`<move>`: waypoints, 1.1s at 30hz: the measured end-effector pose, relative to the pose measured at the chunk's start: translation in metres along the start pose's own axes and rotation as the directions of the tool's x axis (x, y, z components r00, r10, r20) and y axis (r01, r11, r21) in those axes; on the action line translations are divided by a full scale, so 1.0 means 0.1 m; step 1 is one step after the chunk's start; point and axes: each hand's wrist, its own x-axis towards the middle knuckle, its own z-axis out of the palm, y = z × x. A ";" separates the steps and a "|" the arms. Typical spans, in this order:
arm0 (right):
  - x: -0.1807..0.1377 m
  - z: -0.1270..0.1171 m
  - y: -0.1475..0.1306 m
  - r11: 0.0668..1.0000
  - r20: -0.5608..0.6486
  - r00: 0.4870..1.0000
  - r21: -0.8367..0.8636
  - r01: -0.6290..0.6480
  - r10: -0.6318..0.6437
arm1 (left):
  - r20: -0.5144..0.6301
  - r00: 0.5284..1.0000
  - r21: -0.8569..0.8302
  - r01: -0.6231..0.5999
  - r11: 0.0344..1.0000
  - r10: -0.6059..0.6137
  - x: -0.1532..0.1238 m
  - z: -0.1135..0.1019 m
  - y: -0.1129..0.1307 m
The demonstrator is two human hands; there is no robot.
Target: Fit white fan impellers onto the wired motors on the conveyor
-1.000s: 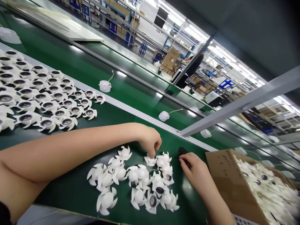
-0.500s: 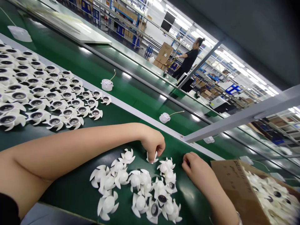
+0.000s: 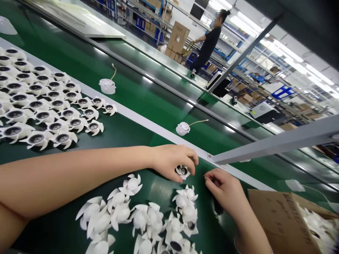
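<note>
At the green bench (image 3: 129, 132), head view: left hand (image 3: 169, 160) reached across, fingers bent around a white fan wheel (image 3: 183, 171), thumb on the near side. That wheel sat between thumb and fingers, dark hub partly visible. Right hand (image 3: 225, 187) nearby, apart from the left, fingers curled inward, thumb close to the index finger; could not tell whether anything lay inside.

Below the left hand, a loose group of fan wheels (image 3: 145, 218), overlapping, mostly smooth domes upward, a few showing dark hubs. Off to the left, many laid-out fan wheels (image 3: 54, 95), close together, dark hubs upward. To the right, a cardboard box (image 3: 275, 218) with more white pieces inside.

Beyond the pale rail (image 3: 144, 121), two white round housings with wires (image 3: 107, 86) stood well apart on a green belt (image 3: 143, 100). Far background: a person in dark clothing (image 3: 210, 42), arm extended.
</note>
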 end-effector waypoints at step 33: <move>-0.08 0.24 -0.78 0.782 -0.066 0.886 -0.504 0.368 -0.459 | 0.054 0.977 -0.203 0.213 0.956 -0.206 0.04 0.03 -0.11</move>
